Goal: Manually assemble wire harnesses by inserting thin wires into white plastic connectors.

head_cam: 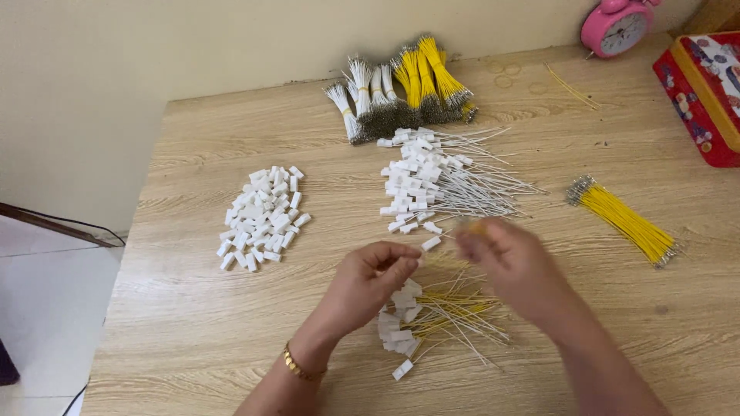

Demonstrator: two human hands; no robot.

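Observation:
My left hand [370,281] pinches a small white plastic connector [431,243] between thumb and fingers. My right hand [512,266] is blurred beside it, its fingers closed on a thin yellow wire [476,228] near the connector. Below both hands lies a pile of connectors fitted with yellow and white wires [432,316]. A heap of loose white connectors [262,217] lies to the left. Connectors with only white wires [439,181] are stacked beyond the hands. A loose bundle of yellow wires [626,220] lies to the right.
Tied bundles of white and yellow wires [401,88] stand at the table's back edge by the wall. A pink alarm clock [617,27] and a red patterned box [705,88] occupy the far right corner. The wooden table's left edge [123,254] drops to a white floor.

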